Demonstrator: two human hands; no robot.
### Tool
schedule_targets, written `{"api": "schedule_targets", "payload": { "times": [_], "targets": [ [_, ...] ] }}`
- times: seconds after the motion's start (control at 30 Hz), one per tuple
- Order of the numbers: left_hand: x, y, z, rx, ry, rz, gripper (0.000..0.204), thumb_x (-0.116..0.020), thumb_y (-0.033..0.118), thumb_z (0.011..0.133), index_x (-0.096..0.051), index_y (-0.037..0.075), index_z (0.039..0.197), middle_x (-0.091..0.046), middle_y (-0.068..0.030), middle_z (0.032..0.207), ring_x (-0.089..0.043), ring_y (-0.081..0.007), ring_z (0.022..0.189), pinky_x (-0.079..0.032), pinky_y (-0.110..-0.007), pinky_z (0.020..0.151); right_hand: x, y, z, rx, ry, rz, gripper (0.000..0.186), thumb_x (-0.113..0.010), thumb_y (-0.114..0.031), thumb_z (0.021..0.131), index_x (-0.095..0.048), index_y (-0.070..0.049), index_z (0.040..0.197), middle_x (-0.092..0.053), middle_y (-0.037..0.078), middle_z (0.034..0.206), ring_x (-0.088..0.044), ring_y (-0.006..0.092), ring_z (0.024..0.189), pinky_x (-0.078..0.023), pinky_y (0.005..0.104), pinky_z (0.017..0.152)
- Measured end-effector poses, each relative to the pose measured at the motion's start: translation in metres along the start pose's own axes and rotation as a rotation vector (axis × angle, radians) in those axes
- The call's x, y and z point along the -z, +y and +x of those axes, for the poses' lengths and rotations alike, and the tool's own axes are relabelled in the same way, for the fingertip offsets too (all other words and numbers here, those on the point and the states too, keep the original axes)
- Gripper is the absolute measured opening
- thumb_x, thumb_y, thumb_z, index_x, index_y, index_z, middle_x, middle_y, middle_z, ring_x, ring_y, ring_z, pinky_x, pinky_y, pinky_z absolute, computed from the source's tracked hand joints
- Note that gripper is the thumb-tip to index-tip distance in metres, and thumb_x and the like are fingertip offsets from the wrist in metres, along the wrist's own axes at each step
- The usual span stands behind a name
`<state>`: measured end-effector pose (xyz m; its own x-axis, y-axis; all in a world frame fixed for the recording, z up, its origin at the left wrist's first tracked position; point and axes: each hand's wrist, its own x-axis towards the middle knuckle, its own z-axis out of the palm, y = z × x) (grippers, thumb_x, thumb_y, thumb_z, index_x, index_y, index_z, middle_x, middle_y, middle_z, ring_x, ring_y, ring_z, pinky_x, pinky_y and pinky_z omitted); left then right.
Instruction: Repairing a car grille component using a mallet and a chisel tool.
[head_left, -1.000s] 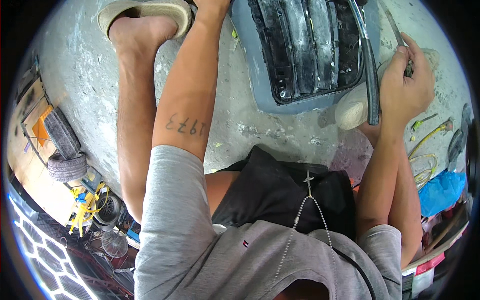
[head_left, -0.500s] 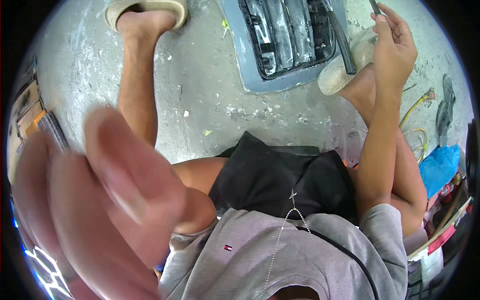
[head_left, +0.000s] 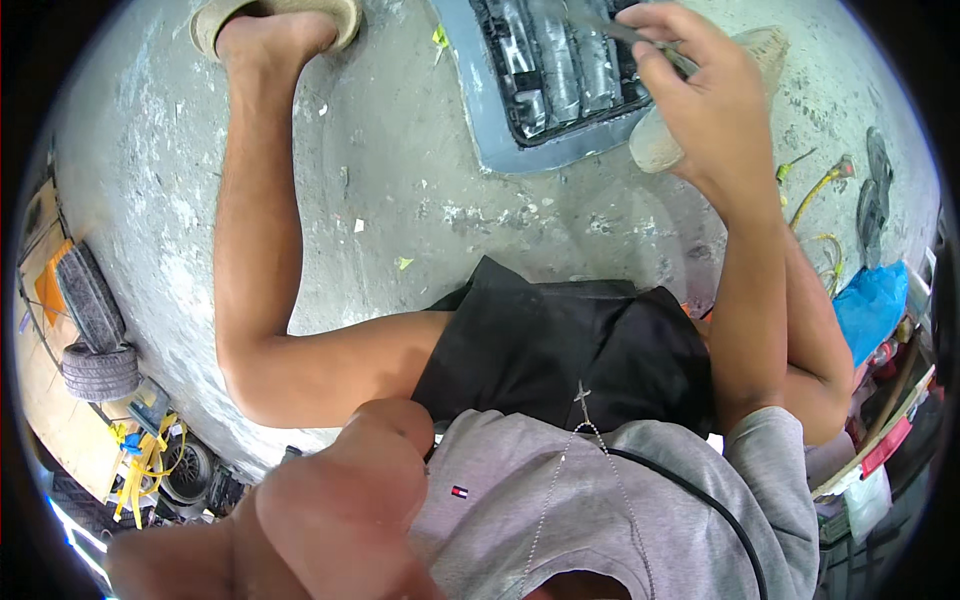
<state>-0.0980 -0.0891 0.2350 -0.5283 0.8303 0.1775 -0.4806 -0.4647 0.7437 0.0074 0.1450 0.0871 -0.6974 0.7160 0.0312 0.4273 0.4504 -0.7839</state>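
Observation:
My right hand is closed round a thin, dark, strip-like thing, blurred by motion, its far part reaching over a panel. Beneath it on the floor lies the grey-blue panel with a black-edged recess holding several dark, shiny slats. The panel's far part runs out of view. Close to the camera at the lower left, my left hand is large and blurred beside my chest. Its fingers do not show clearly, nor anything in them.
My feet, in pale shoes, flank the panel. At the left stand tyres, yellow straps and a wheel. On the right lie a yellow cord, dark sandals, a blue bag and a cluttered box. Small scraps dot the concrete floor.
My right hand has moved left and nearer, bringing the thin strip-like thing over the panel. My left hand has dropped down and right toward my chest, uncovering my left knee and the tyres.

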Motion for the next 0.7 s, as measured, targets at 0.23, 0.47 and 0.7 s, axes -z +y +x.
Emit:
{"api": "schedule_targets", "payload": {
  "times": [0.23,0.47,0.7],
  "targets": [
    [0.039,0.005,0.004,-0.003,0.071,-0.042,0.012,-0.057,0.020,0.099,-0.060,0.009,0.101,-0.058,0.0001,0.113,-0.059,-0.0094,0.092,-0.035,-0.040,0.094,-0.043,0.003,0.032,0.065,-0.306,-0.064,0.014,-0.065,-0.009,0.085,-0.072,0.002,0.091,-0.070,0.021,0.079,-0.071,0.0330,0.076,-0.055,0.0389,0.071],
    [0.084,-0.019,0.004,0.009,0.125,-0.160,0.025,-0.063,0.026,0.095,-0.058,0.005,0.107,-0.055,-0.0030,0.115,-0.054,-0.0158,0.102,-0.035,-0.042,0.099,-0.040,0.023,0.065,0.098,-0.464,-0.205,0.015,-0.064,-0.007,0.076,-0.072,0.004,0.083,-0.070,0.022,0.074,-0.070,0.0328,0.068,-0.054,0.0394,0.066],
    [0.078,0.006,0.008,0.003,0.177,-0.067,0.039,-0.069,0.032,0.092,-0.057,0.002,0.114,-0.052,-0.0060,0.118,-0.049,-0.0221,0.112,-0.034,-0.043,0.104,-0.066,0.010,0.094,0.252,-0.616,-0.071,0.014,-0.066,-0.007,0.075,-0.072,0.003,0.081,-0.071,0.018,0.073,-0.069,0.0261,0.067,-0.054,0.0362,0.066]
  ]
}}
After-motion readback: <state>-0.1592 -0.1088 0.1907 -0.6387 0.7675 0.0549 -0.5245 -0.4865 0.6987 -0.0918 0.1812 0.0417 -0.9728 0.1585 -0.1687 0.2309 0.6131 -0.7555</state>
